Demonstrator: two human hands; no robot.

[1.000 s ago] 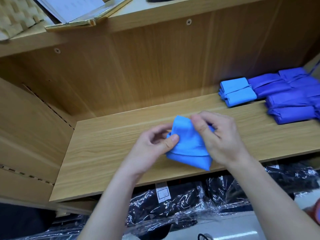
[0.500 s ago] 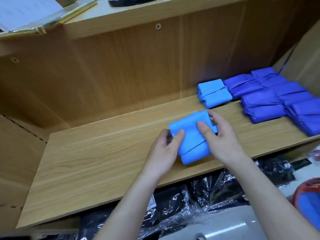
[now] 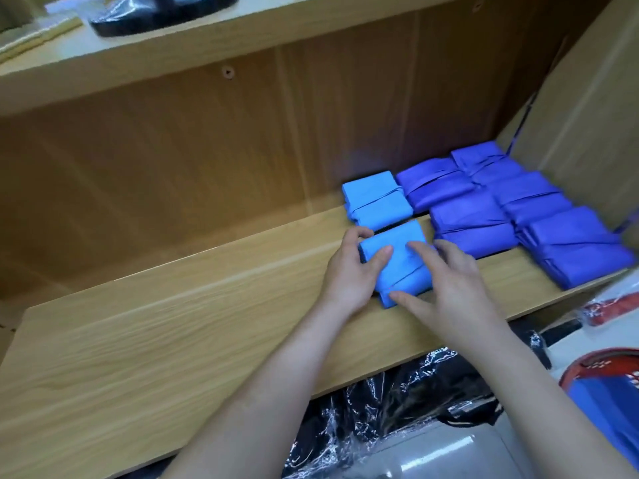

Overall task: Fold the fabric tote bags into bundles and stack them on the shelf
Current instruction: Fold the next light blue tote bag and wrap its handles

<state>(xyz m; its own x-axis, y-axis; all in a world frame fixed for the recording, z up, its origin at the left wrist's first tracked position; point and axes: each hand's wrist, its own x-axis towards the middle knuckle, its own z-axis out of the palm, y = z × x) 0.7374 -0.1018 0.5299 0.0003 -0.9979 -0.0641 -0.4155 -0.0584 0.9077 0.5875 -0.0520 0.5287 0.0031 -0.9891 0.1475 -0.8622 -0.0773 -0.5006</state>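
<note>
The light blue bundle (image 3: 397, 262) now lies on the shelf (image 3: 173, 333), just in front of the first light blue bundle (image 3: 375, 200), which is the landmark here; one second ago the same fabric was held up in the air over the middle of the shelf board, and the hands were working its last fold. In my judgement this means the folding of this tote bag is finished and the step in hand is only the placing and squaring of it in the row. The left hand (image 3: 349, 271) rests against the left side of the bundle with the thumb on top, a loose grip that steadies but does not clamp. The right hand (image 3: 456, 285) lies over the right part with fingers (image 3: 418, 248) spread flat, pressing the fabric down, not pinching it. To the right of the landmark stand the dark blue bundles (image 3: 518, 209), in rows touching one another, up to the side wall of the shelf. The new bundle is very near the closest dark one, maybe touching; I cannot tell. To the left of the landmark the shelf board is bare wood. Below the shelf there are dark goods in clear plastic wrap (image 3: 380, 409), and on the upper shelf a black object (image 3: 159, 12); neither is in the way. Nothing blocks the hands; the only risk I see is that the bundle springs open when the pressure is released.
</note>
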